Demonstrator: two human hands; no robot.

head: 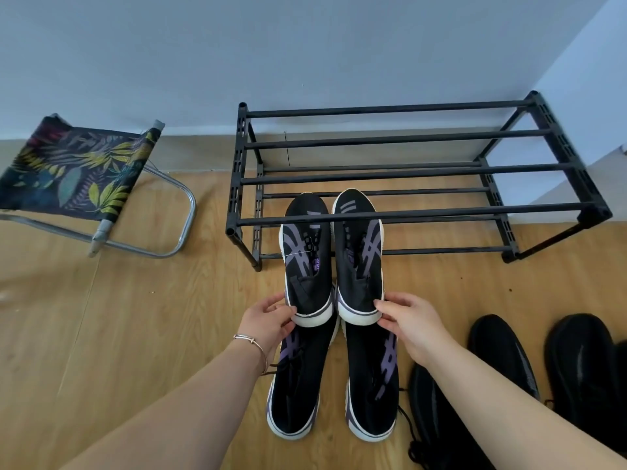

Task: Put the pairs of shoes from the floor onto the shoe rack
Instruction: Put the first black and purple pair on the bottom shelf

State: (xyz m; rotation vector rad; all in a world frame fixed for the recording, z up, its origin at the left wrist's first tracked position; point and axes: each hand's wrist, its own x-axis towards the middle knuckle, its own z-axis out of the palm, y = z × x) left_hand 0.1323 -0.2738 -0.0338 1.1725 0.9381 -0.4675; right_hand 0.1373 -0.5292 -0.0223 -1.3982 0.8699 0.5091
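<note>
A black two-tier shoe rack (407, 215) stands against the wall. I hold a pair of black sneakers with purple stripes and white soles side by side, toes pushed under the rack's front top bar. My left hand (268, 322) grips the heel of the left sneaker (307, 266). My right hand (412, 323) grips the heel of the right sneaker (359, 262). A second, matching black and purple pair (334, 385) lies on the floor just below my hands. Several all-black knit shoes (502, 351) lie on the floor at the lower right.
A folding stool (78, 171) with a leaf-print fabric seat and metal legs stands at the left by the wall. The floor is light wood. A white wall corner juts out at the far right behind the rack.
</note>
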